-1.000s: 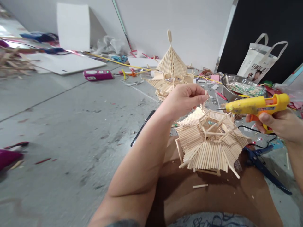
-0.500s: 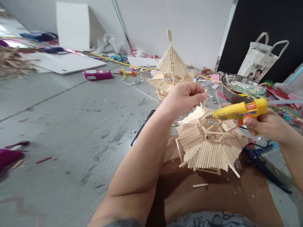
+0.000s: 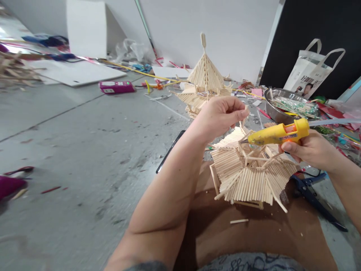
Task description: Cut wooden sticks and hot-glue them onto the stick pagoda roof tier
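My left hand [image 3: 225,114] is closed, pinching the upper end of a thin wooden stick [image 3: 244,119] above the far side of a roof model [image 3: 252,184]. The model is built from rows of wooden sticks with an open frame at its centre, and it sits over my legs. In my right hand [image 3: 313,150] is a yellow hot glue gun [image 3: 279,134], a clear glue stick trailing from its back. Its nozzle points left, close to the central frame near the pinched stick; whether it touches I cannot tell. A short loose stick [image 3: 239,221] lies on my leg.
A taller stick pagoda [image 3: 205,77] stands behind. Dark-handled cutters [image 3: 316,199] lie at the right, below a metal bowl [image 3: 278,113] of sticks. A black phone [image 3: 170,151], a purple device [image 3: 116,87], a white tote bag [image 3: 310,71] and scraps are on the floor.
My right hand has moved the glue gun slightly left and down, bringing its nozzle closer to the central frame. My left hand keeps its pinch in nearly the same place.
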`<state>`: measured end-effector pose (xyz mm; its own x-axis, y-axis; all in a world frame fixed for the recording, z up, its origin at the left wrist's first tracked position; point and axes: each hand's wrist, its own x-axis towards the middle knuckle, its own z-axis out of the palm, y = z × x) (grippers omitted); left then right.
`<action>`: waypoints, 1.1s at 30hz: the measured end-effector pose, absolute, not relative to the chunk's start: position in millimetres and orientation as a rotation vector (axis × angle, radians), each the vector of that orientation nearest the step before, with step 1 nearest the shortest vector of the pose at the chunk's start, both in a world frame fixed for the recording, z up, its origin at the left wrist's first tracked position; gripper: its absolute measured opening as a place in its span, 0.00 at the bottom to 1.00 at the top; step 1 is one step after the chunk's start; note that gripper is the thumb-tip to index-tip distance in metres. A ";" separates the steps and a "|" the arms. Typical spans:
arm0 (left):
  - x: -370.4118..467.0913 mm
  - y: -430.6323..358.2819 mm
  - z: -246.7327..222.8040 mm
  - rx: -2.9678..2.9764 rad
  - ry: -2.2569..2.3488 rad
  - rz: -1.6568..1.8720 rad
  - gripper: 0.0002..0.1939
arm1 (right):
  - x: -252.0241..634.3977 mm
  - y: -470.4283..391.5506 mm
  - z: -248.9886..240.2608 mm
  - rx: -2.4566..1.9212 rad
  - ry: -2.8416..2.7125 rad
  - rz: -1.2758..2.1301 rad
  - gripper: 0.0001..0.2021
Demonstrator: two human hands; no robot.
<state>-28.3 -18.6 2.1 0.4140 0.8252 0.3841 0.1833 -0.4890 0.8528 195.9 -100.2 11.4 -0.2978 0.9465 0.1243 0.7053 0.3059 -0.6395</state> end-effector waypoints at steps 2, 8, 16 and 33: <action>-28.4 -18.6 1.9 1.914 0.848 1.091 0.06 | 195.3 -99.3 11.2 -1.459 -2.097 0.654 0.18; -28.8 -18.7 1.8 1.931 0.846 1.117 0.06 | 195.2 -96.8 10.0 -1.465 -2.103 0.627 0.19; -29.0 -17.4 0.9 1.951 0.843 1.108 0.06 | 193.2 -98.8 12.0 -1.478 -2.107 0.607 0.22; -29.2 -18.7 3.4 1.970 0.861 1.095 0.06 | 194.1 -98.4 10.2 -1.436 -2.116 0.650 0.20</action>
<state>-29.2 -18.7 3.4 0.4182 0.8110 0.4092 0.2067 -0.5236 0.8265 194.1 -98.4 10.2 -0.3203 0.9377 0.1350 0.7004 0.3303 -0.6327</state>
